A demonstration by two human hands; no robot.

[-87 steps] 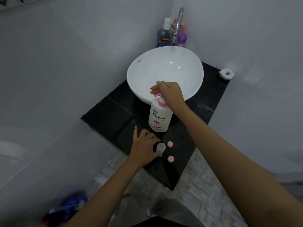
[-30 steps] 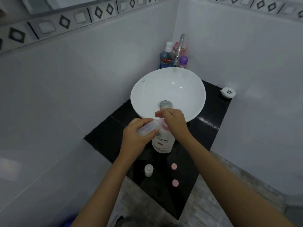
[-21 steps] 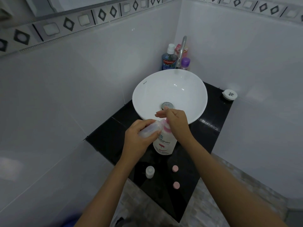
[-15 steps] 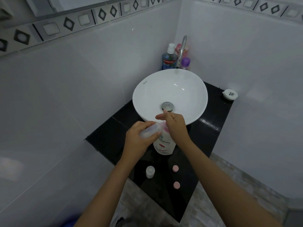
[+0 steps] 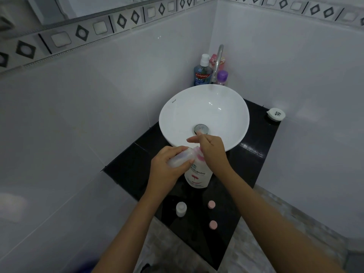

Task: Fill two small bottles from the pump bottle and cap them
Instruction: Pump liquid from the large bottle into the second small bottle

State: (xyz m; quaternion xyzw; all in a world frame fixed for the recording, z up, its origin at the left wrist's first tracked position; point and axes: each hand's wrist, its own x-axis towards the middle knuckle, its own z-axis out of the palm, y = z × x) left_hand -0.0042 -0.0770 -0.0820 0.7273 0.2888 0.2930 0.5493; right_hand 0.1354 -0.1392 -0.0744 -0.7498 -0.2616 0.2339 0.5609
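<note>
Head view: small bottle [image 5: 178, 159], judged light, thin-walled & squashy, is gripped tilted at pump bottle [image 5: 198, 174] spout by closed left hand [image 5: 167, 170] fingers, best held mid-body w/o squeezing, while pump head is pressed under right hand [image 5: 213, 152], fingers curled.

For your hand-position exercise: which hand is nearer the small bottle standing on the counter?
Left. The left hand is up-left of the standing small bottle; the right hand is farther, atop the pump bottle.
</note>
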